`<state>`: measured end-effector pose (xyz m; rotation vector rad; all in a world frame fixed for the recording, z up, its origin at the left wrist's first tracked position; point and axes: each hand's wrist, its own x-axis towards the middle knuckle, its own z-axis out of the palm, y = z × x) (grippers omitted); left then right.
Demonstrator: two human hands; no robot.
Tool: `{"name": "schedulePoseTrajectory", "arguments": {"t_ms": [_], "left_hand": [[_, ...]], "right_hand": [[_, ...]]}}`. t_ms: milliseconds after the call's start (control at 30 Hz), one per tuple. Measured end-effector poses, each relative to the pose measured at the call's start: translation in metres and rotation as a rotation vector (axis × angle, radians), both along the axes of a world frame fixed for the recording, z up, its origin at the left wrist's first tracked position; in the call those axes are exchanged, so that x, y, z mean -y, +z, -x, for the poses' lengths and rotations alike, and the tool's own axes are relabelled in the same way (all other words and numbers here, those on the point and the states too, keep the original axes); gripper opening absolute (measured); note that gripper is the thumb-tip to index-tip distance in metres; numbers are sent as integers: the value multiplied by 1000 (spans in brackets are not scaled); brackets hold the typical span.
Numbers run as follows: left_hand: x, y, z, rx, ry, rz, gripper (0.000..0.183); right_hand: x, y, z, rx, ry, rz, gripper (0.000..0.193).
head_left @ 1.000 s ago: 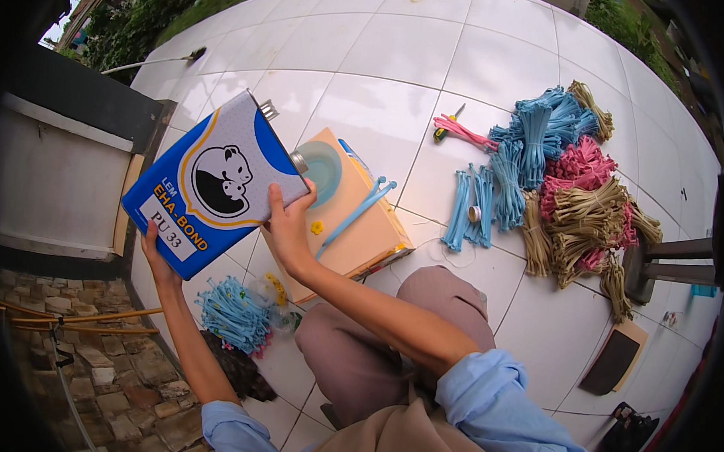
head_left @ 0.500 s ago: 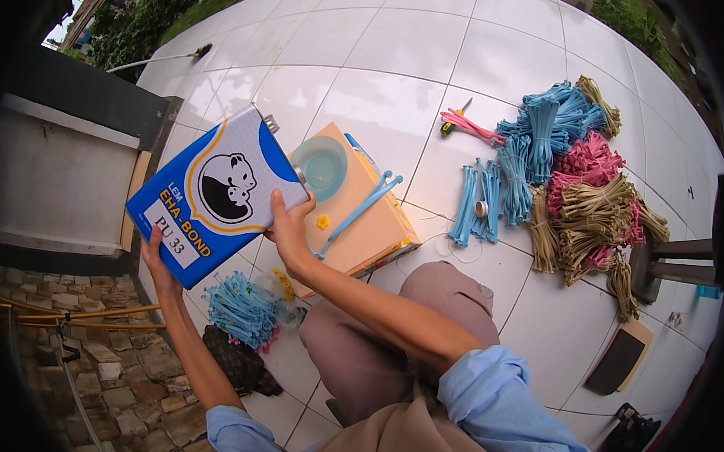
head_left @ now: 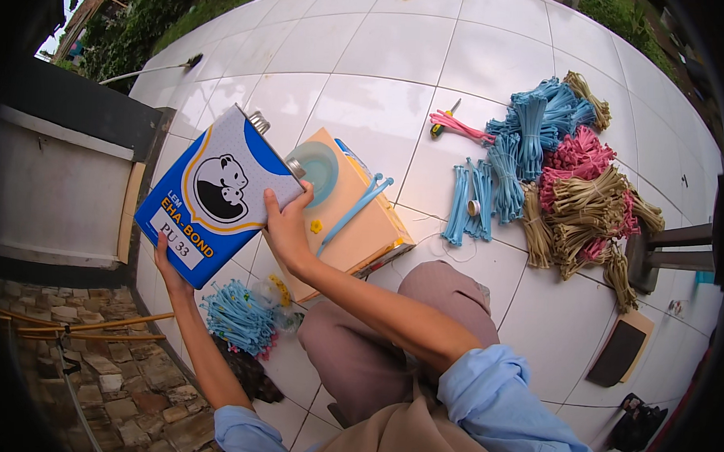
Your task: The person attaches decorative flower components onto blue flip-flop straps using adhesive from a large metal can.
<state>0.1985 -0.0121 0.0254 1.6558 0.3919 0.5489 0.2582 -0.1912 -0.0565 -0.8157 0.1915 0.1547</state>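
Note:
A large rectangular glue can (head_left: 219, 201), blue and white with a picture of two animals, is held up tilted over the left part of the floor. Its top end, with a silver cap (head_left: 259, 121) and a handle mount, points up and to the right. My left hand (head_left: 172, 265) supports its lower end, fingers partly hidden behind it. My right hand (head_left: 286, 223) grips the right side near the top, thumb on the front. Just beyond the can, a translucent bowl (head_left: 314, 173) sits on a peach-coloured board (head_left: 354, 234) with a yellow flower piece (head_left: 316, 225) and blue strips (head_left: 354, 212).
Bundles of blue (head_left: 530, 128), pink (head_left: 578, 158) and tan strips (head_left: 586, 214) lie to the right, beside a thread spool (head_left: 473, 207). A yellow-black cutter (head_left: 438, 131) lies by pink strips. More blue pieces (head_left: 239, 317) lie below the can. A dark furniture leg (head_left: 680, 245) stands far right.
The can has turned a little, showing more of its cap and top end, and its lower end has shifted right. Both hands keep their hold.

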Motion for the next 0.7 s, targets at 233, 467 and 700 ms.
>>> {"name": "schedulePoseTrajectory", "arguments": {"t_ms": [233, 467, 700], "left_hand": [[-8, -3, 4, -30, -9, 16, 57], [-12, 3, 5, -31, -17, -34, 55], [-11, -24, 8, -20, -41, 137, 59]], "right_hand": [[-2, 1, 6, -61, 39, -22, 63], [-3, 4, 8, -106, 60, -39, 63], [-3, -1, 2, 79, -28, 298, 62]]}}
